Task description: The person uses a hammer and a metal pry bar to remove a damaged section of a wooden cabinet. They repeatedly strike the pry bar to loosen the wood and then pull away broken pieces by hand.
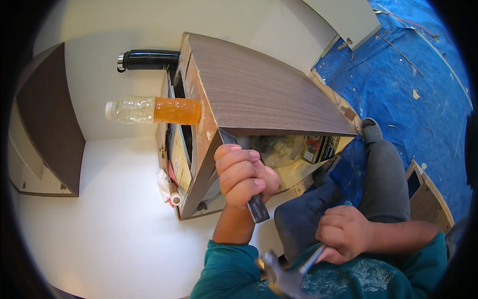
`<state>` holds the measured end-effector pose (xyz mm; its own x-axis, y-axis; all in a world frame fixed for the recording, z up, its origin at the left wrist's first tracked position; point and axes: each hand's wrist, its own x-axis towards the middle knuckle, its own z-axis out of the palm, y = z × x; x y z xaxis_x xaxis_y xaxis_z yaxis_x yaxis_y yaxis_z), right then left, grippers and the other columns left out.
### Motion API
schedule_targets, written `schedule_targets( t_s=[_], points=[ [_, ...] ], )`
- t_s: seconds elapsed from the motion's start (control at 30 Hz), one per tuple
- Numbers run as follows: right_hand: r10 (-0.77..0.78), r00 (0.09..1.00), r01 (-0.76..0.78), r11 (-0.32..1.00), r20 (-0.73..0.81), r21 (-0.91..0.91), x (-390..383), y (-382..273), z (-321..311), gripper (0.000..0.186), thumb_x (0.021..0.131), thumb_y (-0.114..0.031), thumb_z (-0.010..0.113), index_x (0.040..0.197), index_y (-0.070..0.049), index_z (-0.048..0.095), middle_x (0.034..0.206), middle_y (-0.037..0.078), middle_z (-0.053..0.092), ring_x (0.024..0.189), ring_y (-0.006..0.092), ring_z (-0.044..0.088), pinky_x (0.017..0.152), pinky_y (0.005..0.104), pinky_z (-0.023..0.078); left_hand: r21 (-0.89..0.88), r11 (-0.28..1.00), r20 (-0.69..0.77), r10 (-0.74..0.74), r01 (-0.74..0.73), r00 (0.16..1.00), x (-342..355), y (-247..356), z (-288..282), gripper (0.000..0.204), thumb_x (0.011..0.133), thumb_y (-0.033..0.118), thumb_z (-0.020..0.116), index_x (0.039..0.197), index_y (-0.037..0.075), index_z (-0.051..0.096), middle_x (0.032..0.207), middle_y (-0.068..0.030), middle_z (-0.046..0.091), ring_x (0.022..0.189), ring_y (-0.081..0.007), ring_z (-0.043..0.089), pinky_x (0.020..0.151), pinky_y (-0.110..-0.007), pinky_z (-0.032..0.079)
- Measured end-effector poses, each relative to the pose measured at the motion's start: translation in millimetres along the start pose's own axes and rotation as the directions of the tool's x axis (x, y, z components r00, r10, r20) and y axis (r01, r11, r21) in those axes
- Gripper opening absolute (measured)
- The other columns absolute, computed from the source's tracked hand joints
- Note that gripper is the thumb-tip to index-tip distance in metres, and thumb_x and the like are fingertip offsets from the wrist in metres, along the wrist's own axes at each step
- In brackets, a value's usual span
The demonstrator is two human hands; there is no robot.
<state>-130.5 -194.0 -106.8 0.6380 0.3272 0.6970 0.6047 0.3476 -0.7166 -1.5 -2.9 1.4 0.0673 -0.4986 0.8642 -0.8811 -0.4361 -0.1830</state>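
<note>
My left hand (239, 177) is closed round a dark flat bar (259, 210), whose upper end meets the front corner of a brown wood-grain cabinet (269, 89). Lower right, my right hand (341, 231) grips the handle of a hammer; its metal head (284, 279) is blurred over my teal shirt. Above my left hand, a plastic bottle (177, 110) of orange liquid and a black cylindrical flask (149, 60) stand on the cabinet's narrow face. A box (313, 149) and clear plastic lie inside the open cabinet, partly hidden by my hand.
A brown cabinet (55, 114) is at left against white surfaces. My grey-clad legs (383, 179) stretch over a blue sheet (423, 114) with scraps and cables. A white panel (348, 20) is at top right, a plywood piece (430, 197) at right, a small roll (175, 198) beside the cabinet.
</note>
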Motion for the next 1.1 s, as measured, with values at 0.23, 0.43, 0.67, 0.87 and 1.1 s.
schedule_targets(
  t_s=[0.23,0.43,0.67,0.87,1.1],
  points=[
    [0.019,0.999,-0.019,1.0,-0.036,-0.005,-7,5,0,0.04,0.087,-0.042,0.077,0.077,-0.009,0.057,0.069,0.007,0.05,0.06,0.027,0.057,0.054,0.037,0.047,0.001,1.0,0.041,0.004,-0.004,0.999,3,3,0,0.034,0.088,-0.009,0.059,0.098,0.019,0.043,0.084,0.0,0.05,0.074,-0.0181,0.059,0.08,-0.039,0.047],
    [0.02,1.0,-0.02,0.999,-0.004,0.038,-16,8,10,0.04,0.089,-0.043,0.075,0.076,-0.009,0.058,0.067,0.007,0.051,0.059,0.026,0.058,0.053,0.0364,0.049,0.039,0.999,0.084,0.011,-0.015,0.996,7,6,-3,0.034,0.089,-0.009,0.056,0.099,0.02,0.042,0.087,0.0013,0.048,0.075,-0.0159,0.057,0.078,-0.037,0.044],
    [0.031,0.999,-0.031,0.999,-0.015,0.037,-12,12,5,0.043,0.089,-0.045,0.075,0.074,-0.01,0.056,0.068,0.007,0.051,0.058,0.0254,0.058,0.053,0.0362,0.048,0.065,0.997,0.07,0.039,-0.044,0.997,4,2,-2,0.033,0.09,-0.009,0.056,0.1,0.02,0.042,0.087,0.0023,0.047,0.074,-0.0146,0.056,0.078,-0.037,0.044],
    [0.072,0.997,-0.072,0.997,-0.012,0.007,-5,17,2,0.041,0.09,-0.046,0.074,0.077,-0.011,0.057,0.068,0.006,0.051,0.058,0.0256,0.058,0.053,0.0361,0.049,0.06,0.996,0.048,0.061,-0.064,0.997,3,-2,-1,0.033,0.091,-0.008,0.057,0.1,0.02,0.042,0.086,0.0026,0.046,0.074,-0.0142,0.056,0.078,-0.037,0.044],
    [-0.004,1.0,0.004,0.999,-0.011,0.043,-2,9,-7,0.04,0.091,-0.046,0.073,0.078,-0.01,0.058,0.069,0.007,0.052,0.06,0.0261,0.059,0.055,0.0371,0.05,0.047,0.995,0.1,0.084,-0.089,0.991,6,2,-4,0.042,0.073,-0.015,0.044,0.1,0.017,0.038,0.086,-0.0014,0.041,0.074,-0.0178,0.052,0.085,-0.04,0.046]
  ],
)
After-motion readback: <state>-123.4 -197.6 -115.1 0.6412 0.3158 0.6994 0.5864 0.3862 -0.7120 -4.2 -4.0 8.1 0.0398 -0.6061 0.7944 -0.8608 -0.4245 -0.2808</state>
